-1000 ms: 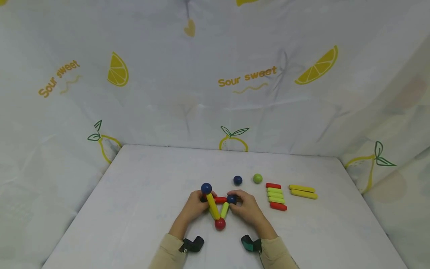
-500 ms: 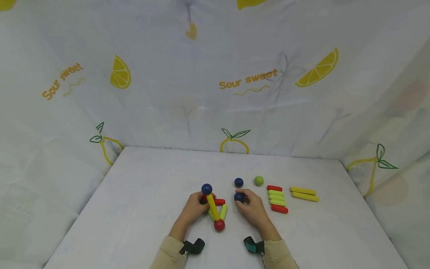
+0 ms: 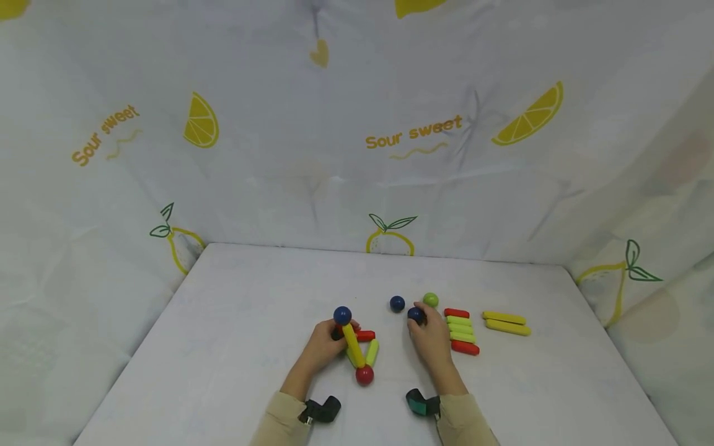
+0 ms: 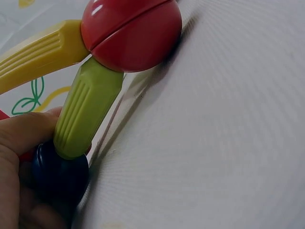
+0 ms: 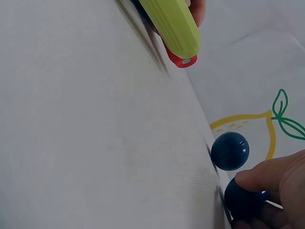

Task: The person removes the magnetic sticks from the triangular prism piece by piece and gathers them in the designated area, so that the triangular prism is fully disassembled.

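Frame: a rod-and-ball frame [image 3: 354, 350] stands on the white cloth-covered table [image 3: 234, 371], in front of the person, right beside the left hand [image 3: 325, 342].
Left hand's hold: thumb and fingers curl round a dark blue glossy base ball [image 4: 59, 174] at the frame's far left corner.
Near corner: a red glossy ball with a seam [image 3: 365, 375] joins a yellow ribbed plastic rod [image 4: 43, 52], a light green ribbed rod [image 4: 88, 109] running to the base ball, and a second light green rod [image 3: 372, 353].
Top: the yellow rod slants up to a dark blue top ball [image 3: 343, 315].
Far side: a short red rod [image 3: 365, 336] ends close to the second light green rod; contact cannot be told.
Right hand's hold: the right hand [image 3: 432, 341] pinches a loose dark blue ball [image 3: 415, 315], well apart from the frame.
Near that ball: another dark blue ball [image 3: 397, 303] and a lime green ball [image 3: 430, 300].
Right side: a row of red and light green rods [image 3: 460, 330], then two yellow rods [image 3: 506, 326].
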`<state>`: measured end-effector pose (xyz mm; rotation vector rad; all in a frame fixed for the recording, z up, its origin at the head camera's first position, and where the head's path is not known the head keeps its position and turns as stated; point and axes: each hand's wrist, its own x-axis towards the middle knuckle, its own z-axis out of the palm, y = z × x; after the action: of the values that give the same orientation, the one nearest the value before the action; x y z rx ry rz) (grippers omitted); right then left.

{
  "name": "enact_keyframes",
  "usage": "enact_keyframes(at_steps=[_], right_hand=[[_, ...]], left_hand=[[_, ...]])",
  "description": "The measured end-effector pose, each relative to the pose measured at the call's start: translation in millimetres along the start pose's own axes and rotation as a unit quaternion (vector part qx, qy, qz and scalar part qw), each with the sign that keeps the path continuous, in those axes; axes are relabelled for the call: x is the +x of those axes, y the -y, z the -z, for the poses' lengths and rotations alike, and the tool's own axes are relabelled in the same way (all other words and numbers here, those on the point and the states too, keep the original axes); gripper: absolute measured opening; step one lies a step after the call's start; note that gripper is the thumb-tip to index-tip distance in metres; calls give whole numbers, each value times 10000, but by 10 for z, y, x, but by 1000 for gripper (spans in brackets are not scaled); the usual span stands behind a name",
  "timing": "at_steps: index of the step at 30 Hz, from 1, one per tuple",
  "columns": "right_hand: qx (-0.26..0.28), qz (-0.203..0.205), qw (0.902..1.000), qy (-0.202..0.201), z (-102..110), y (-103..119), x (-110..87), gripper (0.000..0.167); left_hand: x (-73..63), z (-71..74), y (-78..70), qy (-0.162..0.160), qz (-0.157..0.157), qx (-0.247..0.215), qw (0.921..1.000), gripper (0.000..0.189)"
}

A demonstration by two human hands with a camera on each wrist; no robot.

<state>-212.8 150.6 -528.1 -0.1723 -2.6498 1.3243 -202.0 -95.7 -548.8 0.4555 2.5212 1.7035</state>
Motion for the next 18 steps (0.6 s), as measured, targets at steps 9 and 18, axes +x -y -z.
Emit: enact_keyframes(at_steps=[9,18], right_hand=[[-98,37,9999,47,1,-26,24,48],[-42,24,9997,-241,24,18,-28,51]], left_hand=[[-11,0,-1,-83,-149,735,9972,31],[3,0,14,-107,-269,828,9961,30]])
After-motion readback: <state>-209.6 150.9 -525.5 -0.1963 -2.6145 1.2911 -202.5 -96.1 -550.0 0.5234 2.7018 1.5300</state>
